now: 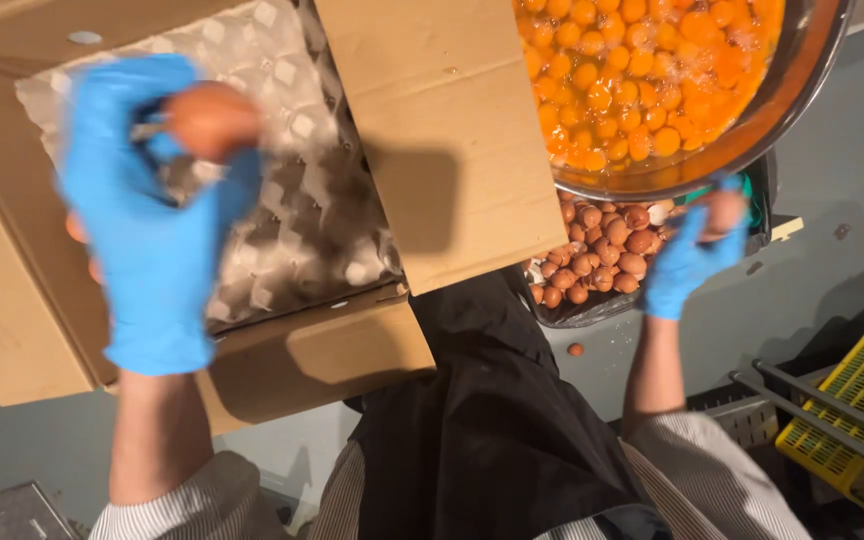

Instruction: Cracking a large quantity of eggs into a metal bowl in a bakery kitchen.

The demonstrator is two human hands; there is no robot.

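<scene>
Your left hand (152,215), motion-blurred, has fingers curled round a brown egg (212,120) over the grey egg tray (312,220) in the cardboard box (432,130), your right hand (692,250) grips a half-hidden eggshell (724,212) above the shell bin (602,260), metal yolk bowl (802,90) cropped.

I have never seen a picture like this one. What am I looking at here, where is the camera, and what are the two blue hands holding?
The single picture comes from a camera worn on a person's head, looking down at their own two hands in blue gloves. The left hand holds a brown egg above a grey egg tray that sits inside an open cardboard box. The right hand holds what looks like a piece of eggshell, blurred, over a bin of broken shells. Above it is a metal bowl full of orange yolks. A yellow crate stands at the lower right.
</scene>
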